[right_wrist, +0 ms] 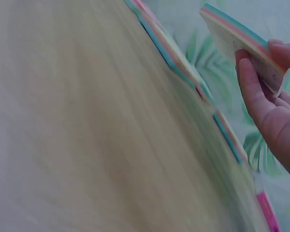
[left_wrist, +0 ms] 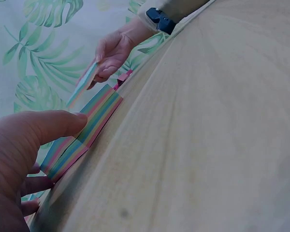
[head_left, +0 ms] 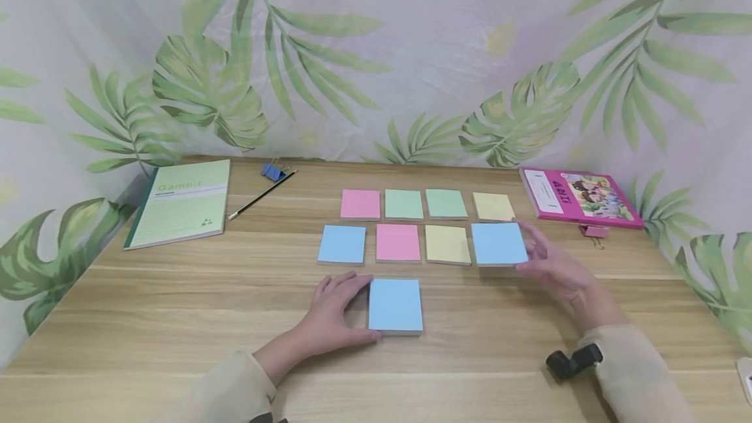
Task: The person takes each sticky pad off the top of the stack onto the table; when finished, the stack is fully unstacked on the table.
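Observation:
Near the front middle of the table, my left hand (head_left: 337, 315) holds a blue-topped sticky note pad (head_left: 395, 305) by its left side, thumb at the near corner and fingers at the far corner. Striped coloured edges of the pad (left_wrist: 65, 154) show in the left wrist view. My right hand (head_left: 555, 266) pinches another blue-topped sticky note pad (head_left: 499, 244) by its right side. That pad is raised off the table and tilted; the right wrist view shows its pale underside (right_wrist: 246, 55).
Two rows of pads lie behind: pink (head_left: 361, 205), green (head_left: 403, 205), yellow (head_left: 448, 244) and blue (head_left: 342, 244) tops. A notebook (head_left: 182, 204), pencil (head_left: 263, 194) and blue binder clip (head_left: 273, 172) lie left; a pink book (head_left: 581, 196) and pink clip (head_left: 595, 232) right.

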`<state>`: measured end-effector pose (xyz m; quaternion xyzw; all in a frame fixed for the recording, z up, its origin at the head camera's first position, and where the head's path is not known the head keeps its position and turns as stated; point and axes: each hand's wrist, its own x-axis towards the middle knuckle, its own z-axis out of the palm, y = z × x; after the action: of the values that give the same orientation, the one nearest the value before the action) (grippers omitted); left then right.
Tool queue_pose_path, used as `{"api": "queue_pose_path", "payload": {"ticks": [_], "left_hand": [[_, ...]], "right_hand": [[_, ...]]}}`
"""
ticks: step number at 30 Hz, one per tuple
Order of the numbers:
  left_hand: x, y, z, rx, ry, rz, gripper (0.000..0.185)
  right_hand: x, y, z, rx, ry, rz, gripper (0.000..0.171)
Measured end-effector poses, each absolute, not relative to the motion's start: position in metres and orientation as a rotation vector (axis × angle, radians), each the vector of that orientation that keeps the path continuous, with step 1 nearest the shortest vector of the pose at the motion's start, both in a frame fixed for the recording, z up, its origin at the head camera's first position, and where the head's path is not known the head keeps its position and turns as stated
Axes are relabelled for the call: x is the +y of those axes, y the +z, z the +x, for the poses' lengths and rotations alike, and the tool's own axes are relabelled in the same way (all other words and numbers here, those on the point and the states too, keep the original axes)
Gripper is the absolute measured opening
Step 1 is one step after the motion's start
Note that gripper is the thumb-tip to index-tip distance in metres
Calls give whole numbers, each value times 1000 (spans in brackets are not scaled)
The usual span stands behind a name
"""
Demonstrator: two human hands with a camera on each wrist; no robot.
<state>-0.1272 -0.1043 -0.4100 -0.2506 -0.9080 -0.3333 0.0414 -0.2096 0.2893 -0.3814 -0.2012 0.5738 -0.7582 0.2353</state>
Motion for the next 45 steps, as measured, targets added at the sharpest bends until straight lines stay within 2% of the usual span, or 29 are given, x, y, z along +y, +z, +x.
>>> {"api": "queue_pose_path", "payload": {"ticks": [7, 15, 24, 30, 39, 45], "left_hand": [[-103, -409, -127, -2766, -1026, -779, 84], [-103, -409, -126, -2779, -1013, -767, 84], [-103, -410, -126, -2777, -1030, -769, 84], [-104, -410, -127, -2769, -1032, -769, 84], [-104, -411, -128, -2754, -1030, -766, 84], [-104, -413, -128, -2721, -1024, -786, 83]], "right_hand": [[307, -389, -226, 1619, -2076, -371, 85], [309, -393, -232, 1658, -2002, -308, 86], [315, -386, -229, 1878, -1834, -236, 77], [313, -370, -223, 2239, -1638, -267, 73], [267, -360, -209, 2195, -1635, -510, 61], [218, -369, -193, 1928, -1676, -655, 66]]}}
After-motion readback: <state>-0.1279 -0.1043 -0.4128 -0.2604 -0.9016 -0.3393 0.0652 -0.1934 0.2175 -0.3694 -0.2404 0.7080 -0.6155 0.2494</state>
